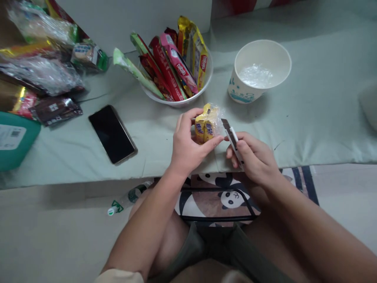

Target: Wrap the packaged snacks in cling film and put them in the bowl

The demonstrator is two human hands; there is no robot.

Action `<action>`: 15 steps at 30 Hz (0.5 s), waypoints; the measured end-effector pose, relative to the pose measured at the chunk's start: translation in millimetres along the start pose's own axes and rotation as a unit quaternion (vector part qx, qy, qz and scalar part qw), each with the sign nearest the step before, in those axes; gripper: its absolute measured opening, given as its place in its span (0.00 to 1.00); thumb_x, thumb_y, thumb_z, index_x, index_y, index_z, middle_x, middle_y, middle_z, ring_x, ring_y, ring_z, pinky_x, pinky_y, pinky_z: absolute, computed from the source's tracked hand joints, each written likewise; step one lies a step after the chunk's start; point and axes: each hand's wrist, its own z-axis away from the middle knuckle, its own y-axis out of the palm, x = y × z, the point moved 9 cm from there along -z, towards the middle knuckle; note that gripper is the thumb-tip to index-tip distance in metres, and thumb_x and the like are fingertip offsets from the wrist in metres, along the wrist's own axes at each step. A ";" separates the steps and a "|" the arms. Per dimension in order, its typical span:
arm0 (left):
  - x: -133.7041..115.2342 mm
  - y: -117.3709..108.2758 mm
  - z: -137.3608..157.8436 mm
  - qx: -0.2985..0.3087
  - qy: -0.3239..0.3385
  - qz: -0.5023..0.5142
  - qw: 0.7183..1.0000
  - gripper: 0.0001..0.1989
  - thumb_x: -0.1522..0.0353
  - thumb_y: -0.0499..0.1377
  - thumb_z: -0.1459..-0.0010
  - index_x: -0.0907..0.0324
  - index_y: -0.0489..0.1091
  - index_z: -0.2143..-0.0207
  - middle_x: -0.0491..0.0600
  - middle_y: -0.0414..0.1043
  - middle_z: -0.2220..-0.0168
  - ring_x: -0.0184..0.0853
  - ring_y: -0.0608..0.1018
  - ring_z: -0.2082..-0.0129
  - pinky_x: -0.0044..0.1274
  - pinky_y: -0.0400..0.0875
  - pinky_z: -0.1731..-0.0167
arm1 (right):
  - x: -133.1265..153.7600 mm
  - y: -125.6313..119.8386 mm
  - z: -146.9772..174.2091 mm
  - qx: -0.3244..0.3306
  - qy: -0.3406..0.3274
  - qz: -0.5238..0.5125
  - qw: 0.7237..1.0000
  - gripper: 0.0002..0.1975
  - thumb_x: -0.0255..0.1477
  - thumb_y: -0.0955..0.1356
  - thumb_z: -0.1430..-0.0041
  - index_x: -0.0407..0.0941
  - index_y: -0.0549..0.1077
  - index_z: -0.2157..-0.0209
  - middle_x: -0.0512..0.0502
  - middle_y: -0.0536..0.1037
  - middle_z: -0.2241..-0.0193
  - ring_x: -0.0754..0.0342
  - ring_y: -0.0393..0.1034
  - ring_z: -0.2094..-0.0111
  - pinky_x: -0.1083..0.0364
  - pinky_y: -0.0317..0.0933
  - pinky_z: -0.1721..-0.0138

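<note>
My left hand [188, 145] grips a small pack of yellow boxes [205, 127] with purple lettering, wrapped in clear plastic film [217, 121]. Its thumb lies along the lower edge and the fingers curl round the far left side. In my right hand [253, 153] is a box cutter [234, 141] with a white handle. The cutter's dark blade is out, and its tip points up and left, close beside the loose film; whether it touches the film I cannot tell. Both hands are over the front edge of the cloth-covered table [318, 133].
Behind the hands stands a white bowl [188, 103] of wrapped snack bars. A paper tub [247, 94] with crumpled clear film inside is to its right. On the left lie a phone [112, 134], piled snack packets [55, 74] and a green container [17, 145]. Below, a plastic bottle [129, 196] lies on the floor.
</note>
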 end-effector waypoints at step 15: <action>7.4 1.4 -5.6 -0.053 0.007 0.083 0.995 0.39 0.41 0.67 0.52 0.49 0.60 0.46 0.50 0.67 0.49 0.42 0.76 0.46 0.33 0.75 0.47 | 17.9 -10.0 2.2 -0.017 -0.043 0.161 0.986 0.15 0.36 0.63 0.31 0.47 0.79 0.65 0.51 0.71 0.81 0.52 0.73 0.73 0.54 0.66 0.68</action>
